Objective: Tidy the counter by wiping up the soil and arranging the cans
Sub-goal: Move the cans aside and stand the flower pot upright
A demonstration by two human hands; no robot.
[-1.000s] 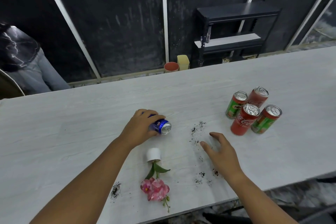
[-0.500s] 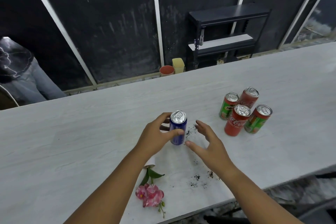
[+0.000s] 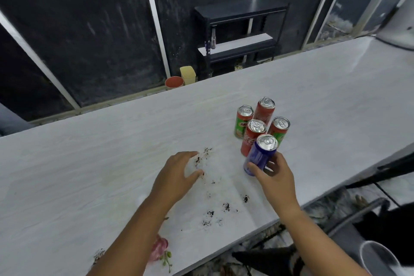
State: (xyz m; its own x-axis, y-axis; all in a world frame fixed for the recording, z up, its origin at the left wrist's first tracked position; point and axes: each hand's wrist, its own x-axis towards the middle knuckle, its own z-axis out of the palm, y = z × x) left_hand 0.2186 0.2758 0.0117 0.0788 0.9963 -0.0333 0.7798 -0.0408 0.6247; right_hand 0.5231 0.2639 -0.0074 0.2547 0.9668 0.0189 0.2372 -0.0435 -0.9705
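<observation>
The pale wood-grain counter (image 3: 94, 163) filled most of the view, running from nine o'clock up toward two o'clock. Beyond its far edge, at about twelve o'clock, a black shelf (image 3: 240, 10) stood against the dark wall. The left hand (image 3: 175, 178) hovered palm down near the centre of the counter, fingers apart and relaxed and gripping nothing, with its fingertips at the edge of a patch of soil (image 3: 206, 152). At three o'clock from it, the right hand (image 3: 276, 178) was clamped on the blue can (image 3: 259, 155), thumb and fingers curled round the can's lower half. The can was top-up and leaning slightly. Whether its base rested on the counter could not be told. It sat at six o'clock of a cluster of four cans (image 3: 252, 139), two red and two green-and-red, all upright and packed close. Whether the blue can touched the nearest red one was unclear. At seven o'clock from the left hand, a pink flower (image 3: 160, 248) lay near the counter's front edge, partly hidden by the forearm. A terracotta pot (image 3: 174, 82) and a yellow container (image 3: 188, 74) stood side by side behind the counter at eleven o'clock from the cans. Smaller clumps (image 3: 226, 206) of soil lay scattered at five o'clock from the left hand.
</observation>
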